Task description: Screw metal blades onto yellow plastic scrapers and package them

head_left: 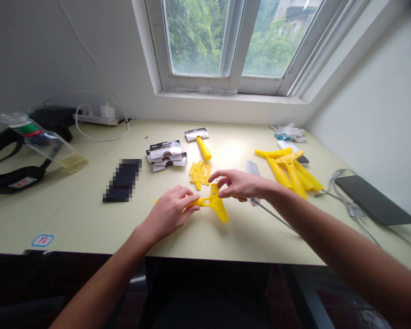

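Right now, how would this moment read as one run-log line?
left hand: holding yellow T-shaped handle | right hand: at its wide end, contact unclear | nearby: loose yellow pieces, stacked boxes

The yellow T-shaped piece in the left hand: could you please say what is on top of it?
The yellow piece shows a small metallic dot, perhaps a screw, on its crossbar; the left grip covers part of the stem, hiding anything there.
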Motion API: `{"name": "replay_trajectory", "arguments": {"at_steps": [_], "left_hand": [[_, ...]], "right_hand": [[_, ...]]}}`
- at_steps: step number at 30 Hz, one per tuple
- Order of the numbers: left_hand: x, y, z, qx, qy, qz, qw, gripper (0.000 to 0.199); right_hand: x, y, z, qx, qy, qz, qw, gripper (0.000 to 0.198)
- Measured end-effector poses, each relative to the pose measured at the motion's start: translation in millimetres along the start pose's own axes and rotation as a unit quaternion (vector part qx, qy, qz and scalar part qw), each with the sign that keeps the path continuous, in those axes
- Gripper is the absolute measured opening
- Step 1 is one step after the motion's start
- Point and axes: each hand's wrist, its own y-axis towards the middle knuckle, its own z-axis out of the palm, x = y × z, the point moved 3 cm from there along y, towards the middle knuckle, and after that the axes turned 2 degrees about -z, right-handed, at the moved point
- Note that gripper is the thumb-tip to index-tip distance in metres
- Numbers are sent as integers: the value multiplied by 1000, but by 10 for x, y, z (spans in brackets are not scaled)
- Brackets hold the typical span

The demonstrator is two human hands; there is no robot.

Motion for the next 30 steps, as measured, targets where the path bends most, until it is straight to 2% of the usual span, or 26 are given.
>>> {"name": "replay_trajectory", "arguments": {"at_steps": [6, 12, 18, 20, 23, 26, 30], "left_hand": [[8, -9, 1, -8, -17, -4, 1000, 23], [14, 6, 5, 2, -61, -16, 998, 24], [-2, -5, -2, 16, -61, -32, 997, 25], [8, -15, -13, 23, -53, -41, 997, 25], [38, -36, -37, 26, -33, -57, 997, 24], [60, -50, -46, 27, -18, -67, 997, 24], [46, -47, -18, 38, -6, -66, 997, 24]], "right_hand": [[42, 50, 51, -17, 14, -4, 1000, 39], [66, 62, 87, -119, -87, -87, 985, 20], [119, -2, 128, -181, -170, -86, 965, 17], [121, -43, 24, -225, -201, -75, 951, 15], [34, -101, -220, -260, -224, -14, 939, 16], [-116, -117, -390, -236, -248, 47, 938, 19], [-268, -64, -362, -208, -292, 81, 930, 19]]}}
